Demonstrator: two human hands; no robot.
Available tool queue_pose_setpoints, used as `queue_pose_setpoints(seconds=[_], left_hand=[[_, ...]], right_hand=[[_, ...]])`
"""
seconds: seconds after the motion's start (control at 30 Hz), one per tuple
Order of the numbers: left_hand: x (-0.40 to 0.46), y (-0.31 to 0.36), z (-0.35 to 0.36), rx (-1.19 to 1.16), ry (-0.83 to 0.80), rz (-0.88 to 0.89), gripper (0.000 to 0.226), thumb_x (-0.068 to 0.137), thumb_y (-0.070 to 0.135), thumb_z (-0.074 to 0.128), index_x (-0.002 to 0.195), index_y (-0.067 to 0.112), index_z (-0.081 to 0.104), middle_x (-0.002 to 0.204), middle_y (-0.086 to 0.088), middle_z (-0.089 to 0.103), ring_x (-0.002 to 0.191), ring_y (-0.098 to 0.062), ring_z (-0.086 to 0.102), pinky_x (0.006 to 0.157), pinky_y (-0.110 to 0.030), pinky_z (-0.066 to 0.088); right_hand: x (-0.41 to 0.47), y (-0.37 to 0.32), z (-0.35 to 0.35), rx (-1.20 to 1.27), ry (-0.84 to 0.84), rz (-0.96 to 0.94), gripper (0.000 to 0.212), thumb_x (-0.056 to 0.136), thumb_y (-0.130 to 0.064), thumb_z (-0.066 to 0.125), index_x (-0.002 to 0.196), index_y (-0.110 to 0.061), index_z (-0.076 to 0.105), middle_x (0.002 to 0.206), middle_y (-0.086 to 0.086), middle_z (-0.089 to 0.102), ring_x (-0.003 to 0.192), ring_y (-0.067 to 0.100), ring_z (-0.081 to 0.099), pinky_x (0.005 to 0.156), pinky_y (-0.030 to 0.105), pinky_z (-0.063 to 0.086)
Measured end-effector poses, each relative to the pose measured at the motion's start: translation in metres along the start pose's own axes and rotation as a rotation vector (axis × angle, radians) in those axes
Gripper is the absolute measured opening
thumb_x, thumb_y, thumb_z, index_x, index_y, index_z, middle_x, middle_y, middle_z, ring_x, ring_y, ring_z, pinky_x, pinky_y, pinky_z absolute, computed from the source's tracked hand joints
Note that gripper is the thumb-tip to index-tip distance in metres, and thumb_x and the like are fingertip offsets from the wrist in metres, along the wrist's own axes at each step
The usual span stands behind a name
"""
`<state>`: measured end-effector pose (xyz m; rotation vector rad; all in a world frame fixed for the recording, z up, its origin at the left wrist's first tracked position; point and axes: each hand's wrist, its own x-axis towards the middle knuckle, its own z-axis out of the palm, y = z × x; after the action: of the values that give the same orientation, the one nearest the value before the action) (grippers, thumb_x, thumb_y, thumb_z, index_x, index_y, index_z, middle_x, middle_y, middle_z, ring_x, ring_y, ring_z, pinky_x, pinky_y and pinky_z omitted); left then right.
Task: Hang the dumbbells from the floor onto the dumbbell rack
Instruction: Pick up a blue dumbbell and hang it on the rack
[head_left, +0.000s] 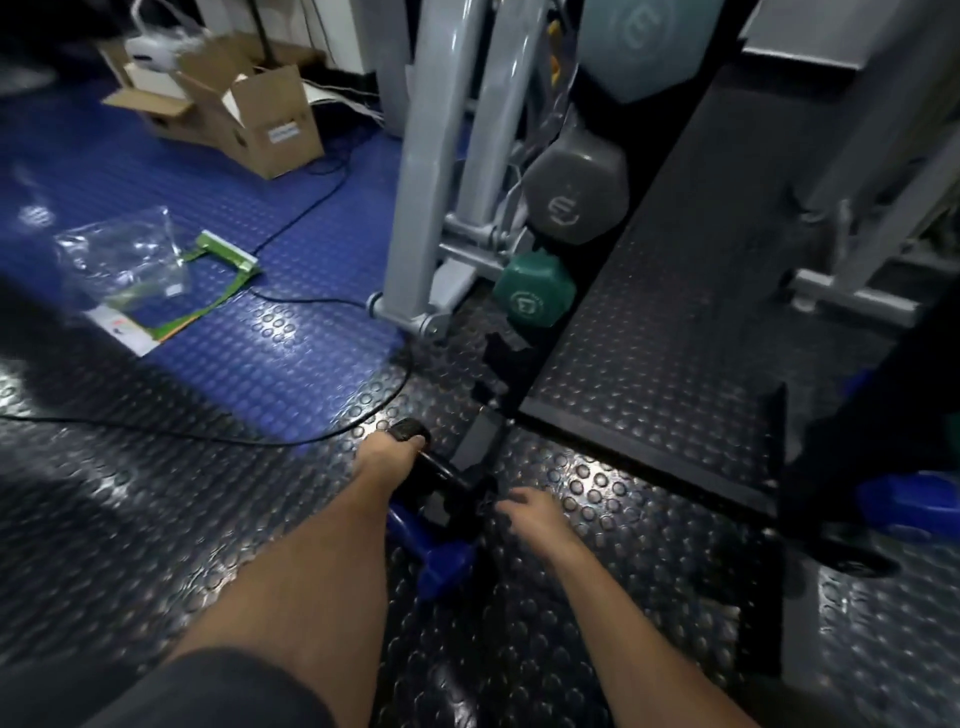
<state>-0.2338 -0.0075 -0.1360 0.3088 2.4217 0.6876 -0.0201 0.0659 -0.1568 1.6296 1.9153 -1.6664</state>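
**Q:** How far along are you?

**Me:** Partway, I'd judge. On the dumbbell rack (540, 332), the black upright running from centre toward one o'clock, I count three dumbbells hung: a green dumbbell (530, 296) lowest, a grey dumbbell (574, 195) above it, and a pale teal dumbbell (641, 36) at the top, at about one o'clock. Below the green one the slots look vacant.

**Q:** And what's still down?

**Me:** Two blue ones that I can see. One blue dumbbell (441, 558) is at the rack's foot, just below centre, between my arms; whether it rests on the floor (156, 493) I can't say. A second blue dumbbell (906, 501) sits at four o'clock, well apart, partly hidden by a dark frame.

**Q:** What are your hands doing?

**Me:** My left hand (387, 460) is curled around a black dumbbell (423, 452), near the end, at the rack's base. So that makes one black, two blue, plus the three hung. My right hand (530, 514) is just beside the rack's foot, fingers loosely bent and holding nothing; it's blurred, so I can't tell whether it touches anything.

**Q:** What's left, then?

**Me:** Three to hang, by my reckoning: the black one I grip, then both blue.
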Motion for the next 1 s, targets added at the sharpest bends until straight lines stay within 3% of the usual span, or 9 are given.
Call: queue_pose_setpoints(seconds=[0.13,0.23,0.33,0.47,0.57,0.7,0.8,0.93,1.0], left_hand=[[0.013,-0.018,0.007,-0.049,-0.027,-0.057,0.052,0.092,0.039,0.071,0.121,-0.003,0.065,0.121,-0.021,0.068,0.112,-0.036,0.065,0.093,-0.037,0.052],[0.022,-0.034,0.009,-0.02,-0.06,-0.102,0.044,0.09,0.03,0.071,0.119,-0.002,0.064,0.116,-0.019,0.066,0.103,-0.033,0.064,0.084,-0.034,0.051],[0.029,-0.048,0.011,0.026,-0.103,-0.13,0.04,0.084,0.021,0.078,0.115,-0.002,0.065,0.111,-0.017,0.064,0.092,-0.029,0.059,0.076,-0.031,0.047],[0.033,-0.064,0.012,0.08,-0.162,-0.134,0.051,0.083,0.024,0.083,0.121,-0.002,0.061,0.112,-0.016,0.062,0.094,-0.028,0.06,0.077,-0.032,0.049],[0.039,-0.078,0.017,0.089,-0.184,-0.122,0.063,0.078,0.036,0.086,0.126,0.002,0.063,0.123,-0.016,0.067,0.108,-0.03,0.065,0.093,-0.034,0.053],[0.037,-0.081,0.019,0.057,-0.155,-0.094,0.061,0.081,0.038,0.085,0.125,0.006,0.057,0.123,-0.013,0.063,0.106,-0.028,0.064,0.099,-0.037,0.052],[0.04,-0.084,0.016,0.064,-0.165,-0.106,0.062,0.078,0.035,0.085,0.125,0.007,0.055,0.121,-0.013,0.062,0.104,-0.025,0.064,0.098,-0.038,0.055],[0.034,-0.089,0.004,0.049,-0.189,-0.199,0.078,0.056,0.056,0.083,0.111,0.009,0.054,0.107,-0.009,0.063,0.092,-0.024,0.067,0.082,-0.035,0.061],[0.026,-0.093,-0.003,0.014,-0.175,-0.254,0.068,0.063,0.056,0.085,0.101,0.009,0.056,0.093,-0.006,0.061,0.081,-0.022,0.067,0.075,-0.032,0.061]], right_hand=[[0.016,0.019,0.027,0.184,-0.021,0.087,0.031,0.085,-0.037,0.066,0.115,-0.031,0.06,0.1,0.002,0.068,0.082,0.02,0.062,0.068,0.031,0.045],[0.019,0.023,0.042,0.28,-0.057,0.153,0.038,0.092,-0.038,0.066,0.126,-0.025,0.057,0.119,0.002,0.064,0.1,0.023,0.062,0.073,0.033,0.049],[0.018,0.035,0.06,0.303,-0.115,0.232,0.035,0.091,-0.044,0.069,0.113,-0.019,0.06,0.119,0.005,0.062,0.105,0.027,0.061,0.077,0.036,0.051],[0.02,0.047,0.086,0.321,-0.206,0.29,0.066,0.085,-0.059,0.073,0.128,-0.012,0.056,0.114,0.009,0.063,0.099,0.031,0.066,0.067,0.034,0.053],[0.022,0.045,0.102,0.384,-0.256,0.326,0.071,0.081,-0.061,0.077,0.129,-0.014,0.053,0.118,0.013,0.062,0.102,0.037,0.068,0.07,0.037,0.057],[0.027,0.045,0.12,0.383,-0.173,0.312,0.087,0.064,-0.066,0.086,0.127,-0.018,0.051,0.116,0.01,0.068,0.089,0.033,0.073,0.06,0.034,0.059],[0.033,0.052,0.127,0.4,-0.106,0.276,0.088,0.053,-0.057,0.093,0.121,-0.014,0.057,0.11,0.01,0.071,0.085,0.027,0.075,0.052,0.031,0.057],[0.027,0.046,0.123,0.362,-0.089,0.255,0.06,0.068,-0.032,0.09,0.116,-0.016,0.057,0.11,0.007,0.069,0.094,0.021,0.071,0.063,0.036,0.062],[0.022,0.045,0.118,0.33,-0.098,0.244,0.048,0.073,-0.025,0.086,0.111,-0.019,0.058,0.106,0.005,0.069,0.094,0.02,0.069,0.068,0.037,0.062]])
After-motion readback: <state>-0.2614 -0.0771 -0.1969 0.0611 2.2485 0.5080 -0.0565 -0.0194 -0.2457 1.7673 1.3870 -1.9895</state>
